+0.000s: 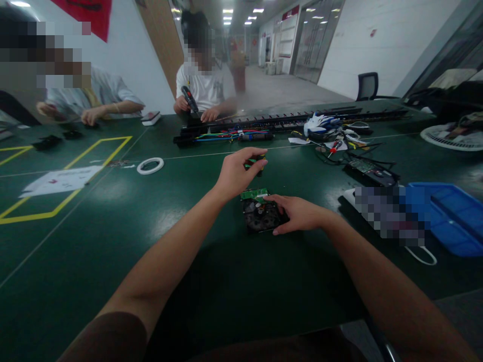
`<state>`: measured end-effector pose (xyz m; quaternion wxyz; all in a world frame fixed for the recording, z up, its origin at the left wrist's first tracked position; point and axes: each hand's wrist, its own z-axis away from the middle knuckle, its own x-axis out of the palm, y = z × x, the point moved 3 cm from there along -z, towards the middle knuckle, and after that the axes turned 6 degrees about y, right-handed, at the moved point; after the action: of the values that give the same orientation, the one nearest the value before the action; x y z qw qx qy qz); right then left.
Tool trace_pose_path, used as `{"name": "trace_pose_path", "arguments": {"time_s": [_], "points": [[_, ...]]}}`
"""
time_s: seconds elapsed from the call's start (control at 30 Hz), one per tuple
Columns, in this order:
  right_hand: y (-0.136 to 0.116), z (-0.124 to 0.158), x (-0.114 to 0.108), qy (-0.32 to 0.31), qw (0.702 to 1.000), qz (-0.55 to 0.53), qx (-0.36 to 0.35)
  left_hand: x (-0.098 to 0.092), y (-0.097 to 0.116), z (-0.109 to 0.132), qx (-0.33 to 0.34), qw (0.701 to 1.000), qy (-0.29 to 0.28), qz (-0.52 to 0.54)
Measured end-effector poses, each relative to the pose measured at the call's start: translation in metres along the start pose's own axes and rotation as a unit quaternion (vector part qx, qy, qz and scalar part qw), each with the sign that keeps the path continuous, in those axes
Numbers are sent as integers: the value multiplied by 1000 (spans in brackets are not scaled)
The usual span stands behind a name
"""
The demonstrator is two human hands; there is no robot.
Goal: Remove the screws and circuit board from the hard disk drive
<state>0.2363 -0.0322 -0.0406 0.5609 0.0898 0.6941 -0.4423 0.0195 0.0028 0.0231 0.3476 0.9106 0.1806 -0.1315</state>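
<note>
Right hand (298,213) lies open on hard drive (258,217); left hand (236,173), above, grips perhaps a screwdriver (259,164).

Left fingers (255,152) hide most of tool (260,169), type unclear w/ blur.

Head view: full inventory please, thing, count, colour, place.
table: 1, dark green with yellow lines
hard drive: 1, black with green board, centre
small tool: 1, green and black, above the drive
tape ring: 1, white, left of centre
paper sheet: 1, white, far left
long rail with wires: 1, black, far side
gloves: 1 pile, white and blue, right of the rail
tray: 1, blue, right edge
chair: 1, dark, behind the table
co-workers: 2, light shirts, far side
left hand: 1, grips the small tool
right hand: 1, flat on the hard drive
</note>
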Motion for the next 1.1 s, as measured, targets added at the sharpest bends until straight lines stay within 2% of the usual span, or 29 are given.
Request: {"name": "trace_pose_path", "arguments": {"time_s": [0.5,0.7,1.1], "points": [[0,0,0,-2,1000,7,2,-4,1,-3,24,999,11,-18],[-1,1,-1,-6,1000,3,2,-1,-3,-2,8,1000,1,6],[1,-1,0,-11,1000,5,-2,0,-5,0,-18,999,34,16]]}}
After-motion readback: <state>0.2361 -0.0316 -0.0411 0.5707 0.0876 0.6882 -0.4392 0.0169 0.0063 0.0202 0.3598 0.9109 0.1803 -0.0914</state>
